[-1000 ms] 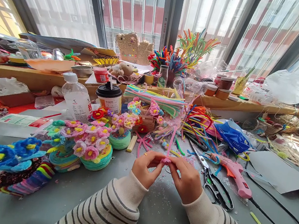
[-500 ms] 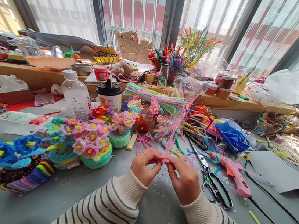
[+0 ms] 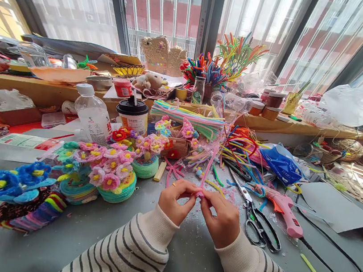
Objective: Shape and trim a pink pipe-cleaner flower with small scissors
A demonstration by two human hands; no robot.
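A pink pipe cleaner [image 3: 210, 165] is pinched between both hands, its free end standing up and away from me. My left hand [image 3: 176, 202] grips it from the left with thumb and forefinger. From the right, my right hand [image 3: 222, 218] pinches the same spot, where a small bent pink part shows between the fingertips. Beyond the left hand lie more pink pipe cleaners [image 3: 174, 169] on the grey table [image 3: 190, 263]. Scissors [image 3: 253, 213] rest to the right of my right hand, with a pink glue gun [image 3: 287, 214] past them.
Pipe-cleaner flower pots [image 3: 117, 185] crowd the left side, near a plastic bottle [image 3: 92, 112] and a lidded cup [image 3: 132, 115]. Bundled pastel pipe cleaners [image 3: 187, 118] lie behind. At right are a blue packet [image 3: 280, 163], a grey sheet [image 3: 336, 207] and a yellow-green stick [image 3: 310, 266].
My right hand and forearm have shifted slightly left, with the wrist turned a little. Both hands keep their pinch on the pink pipe cleaner.
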